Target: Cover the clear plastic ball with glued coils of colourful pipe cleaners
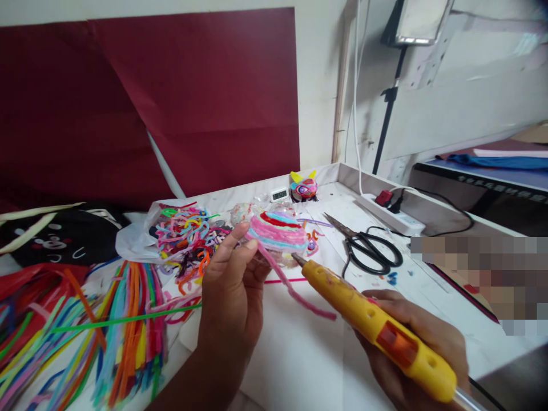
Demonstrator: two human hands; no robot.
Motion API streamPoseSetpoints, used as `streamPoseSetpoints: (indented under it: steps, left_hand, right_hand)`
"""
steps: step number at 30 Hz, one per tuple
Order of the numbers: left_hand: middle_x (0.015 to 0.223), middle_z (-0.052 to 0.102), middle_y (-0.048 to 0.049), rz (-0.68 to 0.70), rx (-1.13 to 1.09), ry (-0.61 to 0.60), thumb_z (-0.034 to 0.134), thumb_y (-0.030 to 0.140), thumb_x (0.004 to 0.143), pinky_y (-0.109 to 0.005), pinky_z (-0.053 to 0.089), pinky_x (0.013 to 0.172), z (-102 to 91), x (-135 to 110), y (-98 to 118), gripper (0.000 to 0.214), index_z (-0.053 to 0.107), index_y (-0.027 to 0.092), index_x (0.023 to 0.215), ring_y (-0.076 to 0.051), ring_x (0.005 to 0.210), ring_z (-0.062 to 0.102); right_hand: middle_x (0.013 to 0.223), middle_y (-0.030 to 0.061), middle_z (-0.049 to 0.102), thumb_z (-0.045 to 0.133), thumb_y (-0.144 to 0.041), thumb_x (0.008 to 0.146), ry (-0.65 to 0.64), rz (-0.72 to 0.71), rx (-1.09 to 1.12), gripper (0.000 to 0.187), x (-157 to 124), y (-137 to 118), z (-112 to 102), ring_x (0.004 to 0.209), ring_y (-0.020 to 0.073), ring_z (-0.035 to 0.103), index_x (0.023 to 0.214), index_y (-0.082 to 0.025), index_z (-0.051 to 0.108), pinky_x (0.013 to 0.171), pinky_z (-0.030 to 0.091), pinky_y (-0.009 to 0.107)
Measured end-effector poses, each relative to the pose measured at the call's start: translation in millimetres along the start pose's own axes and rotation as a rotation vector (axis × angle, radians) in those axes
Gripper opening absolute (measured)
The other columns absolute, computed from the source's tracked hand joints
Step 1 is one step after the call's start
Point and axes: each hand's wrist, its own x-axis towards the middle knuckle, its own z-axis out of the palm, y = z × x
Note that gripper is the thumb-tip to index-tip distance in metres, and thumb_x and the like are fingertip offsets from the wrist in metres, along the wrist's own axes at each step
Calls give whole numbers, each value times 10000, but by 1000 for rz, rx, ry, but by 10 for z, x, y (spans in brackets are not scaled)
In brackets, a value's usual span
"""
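My left hand (pixel 233 285) pinches a small dome (pixel 277 233) wrapped in pink, blue and red pipe cleaner, held above the white table (pixel 308 354). A loose pink pipe cleaner tail (pixel 295 291) hangs down from the dome. In my right hand (pixel 422 342) is a yellow hot glue gun (pixel 377 328), fingers wrapped round its handle. The gun's metal nozzle (pixel 298 260) points up and left, just under the dome's right edge.
Black-handled scissors (pixel 363 246) lie right of the dome. A pile of cut pipe cleaner bits on plastic (pixel 184 237) and long coloured pipe cleaners (pixel 85 325) lie at left. A power strip (pixel 391 212), a small clock (pixel 279 194) and a finished figure (pixel 303 187) sit at the back.
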Motion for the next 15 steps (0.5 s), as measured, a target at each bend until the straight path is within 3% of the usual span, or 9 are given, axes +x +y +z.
streamPoseSetpoints:
  steps: [3,7,13,15]
  left_hand:
    - [674,700,10,-5,-12,1,741,66,651,-142,531,515,5,7,0,339,702,171,971,-76,543,631]
    - [670,700,11,-17,-29,14,714,33,660,-117,515,505,28,-2,6,337,700,160,973,-63,537,627]
    - [678,699,4,-16,-38,11,697,43,693,-125,522,514,30,19,22,306,692,156,978,-63,533,625]
    - [651,678,15,1,-43,1,685,38,703,-119,505,490,17,60,28,302,686,155,982,-63,515,616]
  right_hand:
    - [877,49,715,678,-151,723,-82,-64,-43,334,-17,49,-56,758,248,715,1038,-255,636,614,577,322]
    - [927,59,718,715,-122,692,-45,-47,26,415,-98,149,-68,785,239,717,1083,-230,626,633,591,320]
    - [902,61,729,788,-257,702,71,56,-66,330,-85,91,-75,734,230,729,1007,-226,665,603,607,293]
    - [845,53,732,778,-301,727,24,173,-18,290,-5,40,-122,668,214,716,980,-223,661,516,583,264]
